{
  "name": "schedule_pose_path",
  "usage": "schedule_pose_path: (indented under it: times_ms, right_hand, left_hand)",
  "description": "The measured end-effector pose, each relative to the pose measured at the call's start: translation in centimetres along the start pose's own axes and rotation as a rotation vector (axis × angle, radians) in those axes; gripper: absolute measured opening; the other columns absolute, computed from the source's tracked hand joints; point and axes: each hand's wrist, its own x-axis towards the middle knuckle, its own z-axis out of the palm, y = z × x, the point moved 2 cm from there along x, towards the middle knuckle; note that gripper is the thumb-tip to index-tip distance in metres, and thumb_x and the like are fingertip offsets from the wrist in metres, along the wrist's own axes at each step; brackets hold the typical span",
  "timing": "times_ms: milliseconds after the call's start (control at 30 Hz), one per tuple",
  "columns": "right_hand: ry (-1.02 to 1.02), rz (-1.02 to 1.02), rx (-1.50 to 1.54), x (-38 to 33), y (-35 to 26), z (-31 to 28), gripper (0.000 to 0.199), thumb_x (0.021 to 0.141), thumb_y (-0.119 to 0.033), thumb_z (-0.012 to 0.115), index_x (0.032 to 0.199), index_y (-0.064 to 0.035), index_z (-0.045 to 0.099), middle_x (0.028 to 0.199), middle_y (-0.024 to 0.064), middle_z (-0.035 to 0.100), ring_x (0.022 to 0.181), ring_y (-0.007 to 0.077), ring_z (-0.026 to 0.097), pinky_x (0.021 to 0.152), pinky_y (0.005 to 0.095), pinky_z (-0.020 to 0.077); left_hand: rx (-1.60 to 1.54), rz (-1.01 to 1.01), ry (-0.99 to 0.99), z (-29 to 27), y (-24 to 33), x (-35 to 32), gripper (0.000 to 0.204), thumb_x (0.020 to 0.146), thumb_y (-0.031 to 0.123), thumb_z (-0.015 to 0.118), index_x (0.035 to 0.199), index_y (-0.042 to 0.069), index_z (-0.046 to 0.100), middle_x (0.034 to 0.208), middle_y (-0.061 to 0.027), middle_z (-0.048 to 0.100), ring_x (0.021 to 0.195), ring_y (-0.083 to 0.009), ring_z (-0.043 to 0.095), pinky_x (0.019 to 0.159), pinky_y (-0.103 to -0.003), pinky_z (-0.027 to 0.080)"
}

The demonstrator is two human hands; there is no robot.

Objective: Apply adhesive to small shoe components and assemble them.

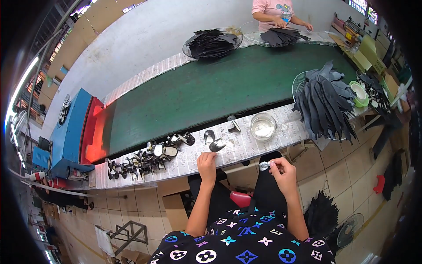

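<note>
My left hand (206, 166) is at the near edge of the paper-covered ledge, its fingers closed at the lower end of a glossy black shoe heel (217, 145). Just beyond it lies another black heel (209, 136) with a pale face. A third heel (234, 126) lies farther right, beside a round glass bowl (263, 126) of pale content. My right hand (283, 173) pinches a small white-and-grey crumpled thing (264, 166) in front of the ledge, over my lap; its kind cannot be made out.
Many black heels (147, 157) cluster on the ledge's left. Beyond runs a green conveyor belt (220, 88) toward a blue-and-red machine (79, 132). Black cut pieces fill a wire basket (325, 101) at right. Across the belt, a person (277, 15) handles similar pieces.
</note>
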Motion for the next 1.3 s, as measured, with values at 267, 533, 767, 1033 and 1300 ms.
schedule_pose_path:
  times_ms: [267, 533, 767, 1033, 1300]
  right_hand:
    - [-0.114, -0.016, 0.086, 0.7, -0.1, 2.8, 0.013, 0.091, -0.007, 0.066, 0.098, 0.0044, 0.065, 0.088, 0.0052, 0.068, 0.070, 0.0068, 0.061, 0.063, 0.0225, 0.0505]
    - [-0.081, -0.012, 0.274, 0.5, 0.3, 3.6, 0.011, 0.093, 0.001, 0.061, 0.102, 0.0078, 0.064, 0.113, 0.0148, 0.064, 0.082, 0.0117, 0.064, 0.069, 0.0250, 0.0572]
    - [-0.143, -0.093, 0.212, 0.1, -1.7, 4.6, 0.011, 0.094, -0.001, 0.061, 0.101, 0.0067, 0.062, 0.115, 0.0176, 0.063, 0.083, 0.0124, 0.063, 0.071, 0.0255, 0.0556]
    - [-0.194, -0.077, 0.160, -0.9, -1.9, 4.6, 0.009, 0.092, 0.001, 0.062, 0.099, 0.0073, 0.063, 0.111, 0.0151, 0.065, 0.084, 0.0113, 0.065, 0.071, 0.0237, 0.0565]
    - [-0.110, -0.155, 0.170, -0.8, -2.3, 3.4, 0.009, 0.092, 0.001, 0.061, 0.100, 0.0062, 0.062, 0.114, 0.0176, 0.064, 0.083, 0.0120, 0.064, 0.069, 0.0241, 0.0539]
  left_hand:
    - [-0.047, -0.141, 0.059, 1.7, 0.5, 2.8, 0.035, 0.082, 0.019, 0.075, 0.111, 0.001, 0.067, 0.130, -0.0187, 0.053, 0.124, -0.0385, 0.046, 0.104, -0.046, 0.037]
    - [-1.101, -0.742, -0.033, -0.1, 2.1, -0.5, 0.025, 0.093, 0.005, 0.065, 0.116, -0.001, 0.063, 0.096, -0.0061, 0.067, 0.084, -0.0125, 0.064, 0.080, -0.030, 0.055]
    - [-1.514, -1.050, -0.324, -2.4, 4.6, -4.1, 0.033, 0.099, 0.018, 0.058, 0.126, 0.001, 0.052, 0.110, -0.0097, 0.066, 0.101, -0.0191, 0.065, 0.093, -0.042, 0.055]
    - [-1.693, -1.106, -0.346, -4.1, 8.1, -4.8, 0.042, 0.098, 0.027, 0.058, 0.127, -0.003, 0.054, 0.117, -0.0122, 0.065, 0.105, -0.0252, 0.066, 0.091, -0.032, 0.057]
    - [-1.680, -1.007, -0.434, -5.7, 8.5, -4.0, 0.031, 0.094, 0.010, 0.065, 0.122, -0.001, 0.059, 0.113, -0.0101, 0.066, 0.102, -0.0195, 0.066, 0.090, -0.035, 0.057]
